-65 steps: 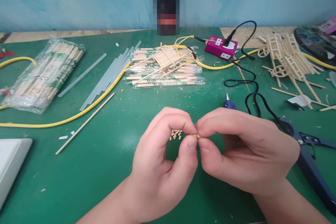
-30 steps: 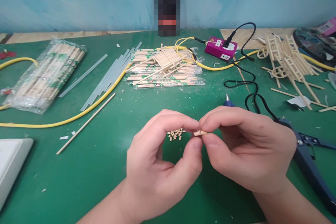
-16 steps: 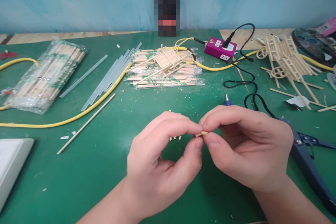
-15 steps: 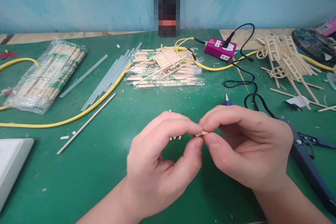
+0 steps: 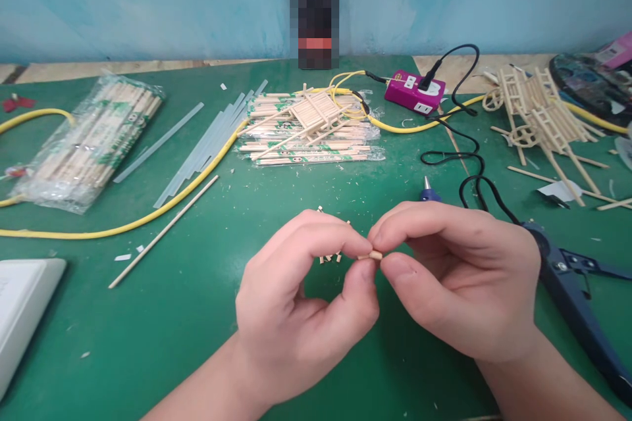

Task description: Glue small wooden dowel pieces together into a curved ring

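Thumb and forefinger of my left hand [image 5: 306,309] pinch a small wooden piece [image 5: 376,254] at the centre, above the green table. My right hand [image 5: 459,276] meets it from the right, its forefinger touching the piece's end and its thumb just below. Behind my left fingers lie several tiny cut wooden bits [image 5: 330,257], partly hidden. The tip of a blue glue gun [image 5: 428,191] shows beyond my right hand, and blue-handled cutters [image 5: 575,302] lie to the right.
Packs of chopsticks [image 5: 316,151] with a small stick frame [image 5: 316,112] on top lie behind. Glue sticks [image 5: 207,145], a yellow cable [image 5: 123,231] and one loose stick [image 5: 162,231] are left. A purple socket block [image 5: 413,93] and stick model [image 5: 548,118] stand right.
The wooden piece and both hands' fingertips have shifted slightly left. More of the piece shows between the fingertips, and the right thumb sits a little lower.
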Demonstrator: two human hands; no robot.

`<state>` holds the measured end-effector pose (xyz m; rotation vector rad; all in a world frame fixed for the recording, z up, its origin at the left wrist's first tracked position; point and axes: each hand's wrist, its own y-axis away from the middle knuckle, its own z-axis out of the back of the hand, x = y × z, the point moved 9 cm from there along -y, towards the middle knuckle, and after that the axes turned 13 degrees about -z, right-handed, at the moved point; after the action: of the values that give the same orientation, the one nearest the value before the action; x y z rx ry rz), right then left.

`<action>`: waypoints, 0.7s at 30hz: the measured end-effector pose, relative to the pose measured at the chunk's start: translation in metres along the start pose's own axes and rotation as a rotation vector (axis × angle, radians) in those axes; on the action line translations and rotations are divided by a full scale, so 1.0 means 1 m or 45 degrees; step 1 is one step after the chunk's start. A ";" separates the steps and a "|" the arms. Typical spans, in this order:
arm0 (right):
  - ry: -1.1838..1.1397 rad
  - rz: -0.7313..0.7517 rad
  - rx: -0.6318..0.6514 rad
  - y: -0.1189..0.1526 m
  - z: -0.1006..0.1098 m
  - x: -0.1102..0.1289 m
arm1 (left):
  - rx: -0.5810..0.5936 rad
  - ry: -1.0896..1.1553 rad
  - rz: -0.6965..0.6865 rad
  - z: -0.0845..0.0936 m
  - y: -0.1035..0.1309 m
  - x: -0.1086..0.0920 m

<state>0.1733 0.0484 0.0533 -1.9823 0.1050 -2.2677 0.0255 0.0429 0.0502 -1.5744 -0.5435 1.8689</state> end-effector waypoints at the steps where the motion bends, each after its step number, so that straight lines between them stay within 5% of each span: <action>1: 0.001 -0.003 -0.001 0.000 0.000 0.000 | 0.003 -0.003 0.001 0.000 0.000 0.000; 13: 0.024 -0.018 0.053 0.000 -0.003 -0.004 | 0.029 -0.013 -0.057 0.000 0.001 -0.002; 21: 0.110 0.042 -0.066 -0.001 0.002 0.003 | -0.026 0.083 -0.004 -0.001 0.001 0.000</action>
<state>0.1747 0.0487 0.0568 -1.8921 0.2058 -2.3532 0.0266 0.0421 0.0494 -1.6404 -0.5376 1.8085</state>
